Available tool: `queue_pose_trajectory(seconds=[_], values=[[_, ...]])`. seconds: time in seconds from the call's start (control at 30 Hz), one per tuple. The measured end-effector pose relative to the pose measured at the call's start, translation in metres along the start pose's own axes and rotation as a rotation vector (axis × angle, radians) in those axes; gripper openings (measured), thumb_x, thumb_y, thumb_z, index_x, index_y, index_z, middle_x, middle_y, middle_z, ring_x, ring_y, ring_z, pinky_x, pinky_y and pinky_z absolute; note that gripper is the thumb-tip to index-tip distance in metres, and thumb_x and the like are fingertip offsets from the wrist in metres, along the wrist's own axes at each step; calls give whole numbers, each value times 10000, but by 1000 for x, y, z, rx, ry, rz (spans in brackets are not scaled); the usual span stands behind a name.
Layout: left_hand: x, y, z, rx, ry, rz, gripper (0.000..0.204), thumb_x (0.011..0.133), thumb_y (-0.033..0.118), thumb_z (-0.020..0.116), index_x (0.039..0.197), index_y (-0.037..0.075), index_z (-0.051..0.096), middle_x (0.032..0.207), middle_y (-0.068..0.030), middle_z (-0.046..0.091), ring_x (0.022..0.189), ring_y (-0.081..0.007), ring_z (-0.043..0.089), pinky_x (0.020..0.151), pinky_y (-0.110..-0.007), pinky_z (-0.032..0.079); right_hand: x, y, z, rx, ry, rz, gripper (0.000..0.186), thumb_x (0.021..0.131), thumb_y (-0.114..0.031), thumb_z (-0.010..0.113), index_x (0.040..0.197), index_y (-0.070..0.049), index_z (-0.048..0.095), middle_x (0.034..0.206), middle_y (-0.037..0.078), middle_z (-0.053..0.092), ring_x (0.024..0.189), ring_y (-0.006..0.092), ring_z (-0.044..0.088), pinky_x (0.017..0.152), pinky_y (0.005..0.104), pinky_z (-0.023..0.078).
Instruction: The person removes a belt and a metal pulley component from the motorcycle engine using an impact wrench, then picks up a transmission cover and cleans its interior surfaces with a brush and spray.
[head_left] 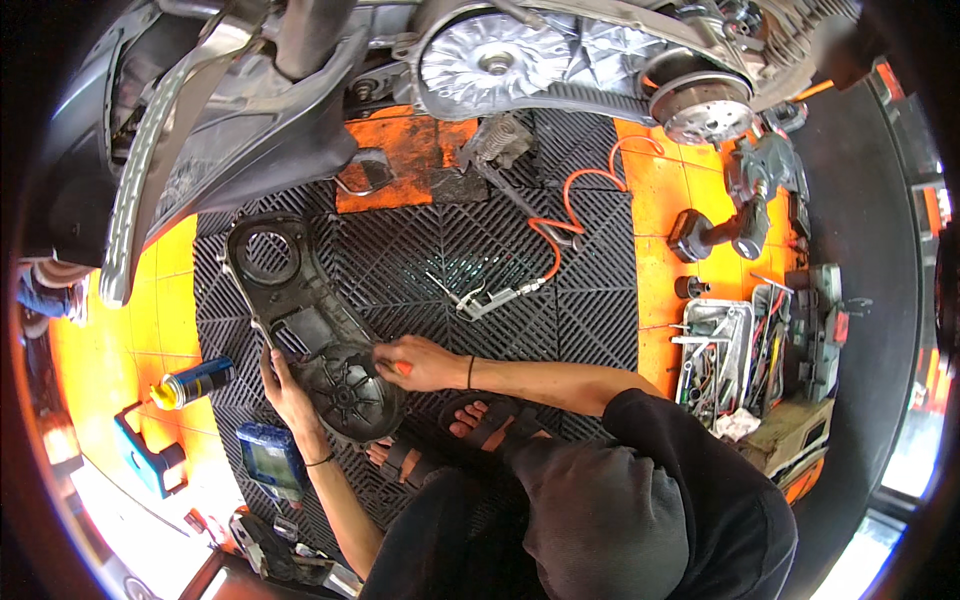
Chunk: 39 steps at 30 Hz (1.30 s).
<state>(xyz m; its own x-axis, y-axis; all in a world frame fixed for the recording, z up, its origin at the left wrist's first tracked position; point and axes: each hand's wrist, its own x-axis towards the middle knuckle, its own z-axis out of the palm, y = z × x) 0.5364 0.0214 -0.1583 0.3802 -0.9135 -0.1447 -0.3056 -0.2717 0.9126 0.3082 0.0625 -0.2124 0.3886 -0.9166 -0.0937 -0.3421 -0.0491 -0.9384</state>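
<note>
A long grey scooter transmission cover [345,390] lies tilted over the ribbed black mat, its hollow inner side facing up. One end has a large round opening; the round bowl at the near end shows ribs around a hub. My left hand [288,395] grips the cover's left edge, fingers along the rim. Over the bowl's right rim, my right hand [425,363] is closed around a small orange thing whose kind I cannot make out. The scooter's open transmission [495,62], with a finned pulley and a round clutch drum [708,108], is at the top.
An air blow gun [490,300] on a coiled orange hose [572,200] lies beyond my right hand. A spray can [195,383] and a blue device with a screen [270,462] are at left. Cordless impact wrenches [750,190] and a tool tray [715,312] stand right.
</note>
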Motion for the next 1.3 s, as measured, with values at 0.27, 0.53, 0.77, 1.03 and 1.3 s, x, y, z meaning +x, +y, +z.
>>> queue_pose_trajectory(seconds=[0.27,0.53,0.77,1.03,1.3], values=[[4,1,-4,-53,-45,-65,606,1038,409,542,1427,-54,501,1432,-165,553,1302,-239,505,1117,-349,363,-27,-5,-27,667,-99,457,320,965,-361,660,1004,-44,682,763,33,693,604,123,637,570,276,503],[-2,11,1,-6,76,-24,511,999,361,629,1363,6,592,772,11,578,644,-53,447,566,-238,372,-22,-6,-6,21,-154,209,166,941,-195,687,956,-30,678,722,86,682,585,159,650,526,327,486],[-6,9,-1,-103,87,-58,464,1008,337,623,1378,59,596,732,38,544,613,-39,412,541,-230,336,-2,-50,36,861,-224,435,412,1035,-412,567,1075,-7,630,691,82,665,489,134,593,383,256,416],[-7,6,0,-93,76,-74,424,1025,286,599,1385,63,587,769,29,581,630,-24,435,543,-206,346,42,-54,60,851,71,99,215,1031,-241,608,1152,-64,598,837,7,643,699,83,624,544,239,497],[-8,6,1,-152,87,-138,438,1022,299,603,1399,78,581,742,33,583,607,-23,416,540,-210,332,39,-22,29,154,-197,182,145,913,-145,632,878,-6,653,658,95,652,607,214,629,570,401,492]])
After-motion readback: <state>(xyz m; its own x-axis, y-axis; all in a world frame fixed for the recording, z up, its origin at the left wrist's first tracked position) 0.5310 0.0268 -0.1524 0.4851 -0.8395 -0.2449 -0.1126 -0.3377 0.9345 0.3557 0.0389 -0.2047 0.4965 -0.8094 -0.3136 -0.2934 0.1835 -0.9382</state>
